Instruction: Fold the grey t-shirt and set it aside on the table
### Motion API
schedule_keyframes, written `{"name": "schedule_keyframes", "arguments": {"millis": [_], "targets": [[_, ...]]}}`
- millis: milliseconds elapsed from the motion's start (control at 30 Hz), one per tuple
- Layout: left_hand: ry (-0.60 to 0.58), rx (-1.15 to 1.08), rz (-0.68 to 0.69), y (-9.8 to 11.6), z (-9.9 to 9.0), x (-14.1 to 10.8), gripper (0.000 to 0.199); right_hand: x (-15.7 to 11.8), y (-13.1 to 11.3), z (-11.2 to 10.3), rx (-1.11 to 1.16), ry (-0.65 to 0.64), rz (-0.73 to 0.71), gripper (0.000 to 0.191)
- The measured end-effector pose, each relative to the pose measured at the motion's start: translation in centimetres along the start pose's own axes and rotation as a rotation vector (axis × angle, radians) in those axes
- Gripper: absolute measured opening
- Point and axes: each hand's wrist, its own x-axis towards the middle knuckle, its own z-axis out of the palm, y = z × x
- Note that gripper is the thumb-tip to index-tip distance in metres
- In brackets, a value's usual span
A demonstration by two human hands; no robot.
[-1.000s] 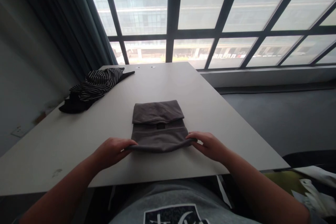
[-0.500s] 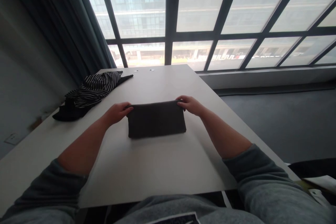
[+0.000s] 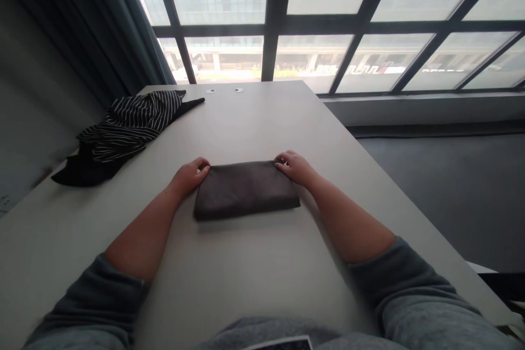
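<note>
A folded dark cloth [image 3: 246, 190], brownish-black and rectangular, is in front of me at the middle of the white table [image 3: 250, 273]. Its near edge looks thick and rounded. My left hand [image 3: 192, 175] pinches the far left corner between thumb and fingers. At the far right corner, my right hand [image 3: 296, 167] has its thumb and fingers closed on the edge. The cloth leans back low over the tabletop; whether all of its underside touches the table I cannot tell.
A heap of black-and-white striped clothing [image 3: 135, 120] with a black part lies at the table's far left. Two round white fittings [image 3: 238, 90] are near the far edge. Beyond stand a large window [image 3: 229, 57] and a dark curtain [image 3: 135, 27].
The cloth has tipped from nearly upright to lying flatter, so more of its top face shows. Both hands still hold its far corners. The view has tilted down.
</note>
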Motion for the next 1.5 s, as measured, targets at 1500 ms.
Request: {"name": "schedule_keyframes", "arguments": {"millis": [1500], "targets": [[0.08,0.256,-0.187,2.1,1.9,-0.8,0.044,-1.1,-2.3,2.6,-0.178,0.126,0.15,0.041]]}}
